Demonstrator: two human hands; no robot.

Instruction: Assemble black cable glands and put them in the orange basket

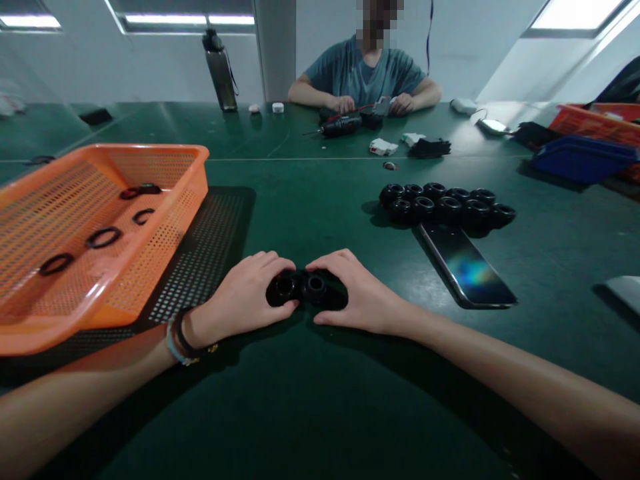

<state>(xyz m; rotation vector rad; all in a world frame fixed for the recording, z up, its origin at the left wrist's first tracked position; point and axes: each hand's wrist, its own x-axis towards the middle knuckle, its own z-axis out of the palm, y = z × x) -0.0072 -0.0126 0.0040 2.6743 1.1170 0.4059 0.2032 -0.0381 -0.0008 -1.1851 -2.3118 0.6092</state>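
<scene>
Two shiny black round parts with holes in their tops stand side by side on the green table in front of me. Around the left black round part point(286, 287) curve the thumb and fingers of my left hand point(250, 293), which wears bracelets point(183, 343) at the wrist. My right hand point(367, 297) has its thumb and fingertips at the right black round part point(315, 285), with a dark gap before the palm. The two parts appear to touch each other. Farther right, a cluster of several similar black parts point(449, 208) stands beside a phone point(467, 265).
An orange basket point(165, 250) with several black rings point(103, 238) stands at the left. Across the table point(310, 413), a person point(370, 73) sits behind a power drill point(343, 125). A bottle point(220, 73) stands at the back; a blue bin point(583, 159) is at right.
</scene>
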